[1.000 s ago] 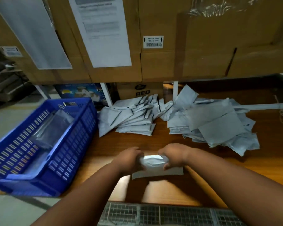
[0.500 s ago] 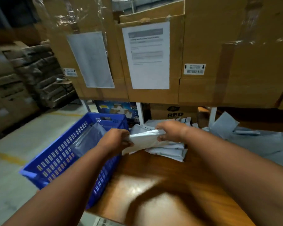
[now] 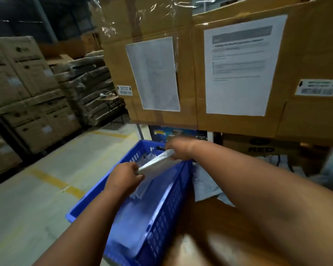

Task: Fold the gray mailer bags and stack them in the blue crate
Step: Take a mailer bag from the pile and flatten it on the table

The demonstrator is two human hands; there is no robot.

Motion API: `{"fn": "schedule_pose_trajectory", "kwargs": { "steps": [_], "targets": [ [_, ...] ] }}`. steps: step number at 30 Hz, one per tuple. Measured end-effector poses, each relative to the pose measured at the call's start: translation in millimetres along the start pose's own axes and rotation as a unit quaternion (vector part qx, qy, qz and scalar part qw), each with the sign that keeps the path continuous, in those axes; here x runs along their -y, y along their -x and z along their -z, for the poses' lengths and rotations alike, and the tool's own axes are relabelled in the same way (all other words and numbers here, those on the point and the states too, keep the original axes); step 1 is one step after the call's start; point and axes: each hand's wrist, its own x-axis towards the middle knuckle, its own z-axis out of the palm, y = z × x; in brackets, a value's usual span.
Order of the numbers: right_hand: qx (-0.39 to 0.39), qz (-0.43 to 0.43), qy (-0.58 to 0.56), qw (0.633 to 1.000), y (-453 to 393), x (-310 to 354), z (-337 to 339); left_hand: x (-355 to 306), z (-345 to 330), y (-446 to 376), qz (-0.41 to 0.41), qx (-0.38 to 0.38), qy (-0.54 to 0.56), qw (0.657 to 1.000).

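Carried off the table (image 3: 210,223), the folded mailer bag (image 3: 156,159) now hangs over the blue crate (image 3: 167,206) at frame centre. My left hand (image 3: 123,178) and right hand (image 3: 178,148) pinch its ends (fingers curled). Release into the crate is the remaining step.

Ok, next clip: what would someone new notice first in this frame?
Probably the two hands at centre, the left hand and the right hand each gripping an end of a folded gray mailer bag over the blue crate, which sits at the wooden table's left edge. Next, the big cardboard boxes behind, with white paper sheets taped on.
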Motion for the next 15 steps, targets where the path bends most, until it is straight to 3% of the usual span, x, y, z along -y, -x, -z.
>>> {"fn": "schedule_pose_trajectory", "kwargs": {
  "steps": [7,15],
  "targets": [
    [0.016,0.036,0.153,0.987,-104,30,-38,54,-57,-44,0.048,0.047,-0.037,0.997],
    [0.065,0.023,0.284,0.956,-175,30,-92,70,-120,-98,0.043,0.127,-0.074,0.988]
  ]
}}
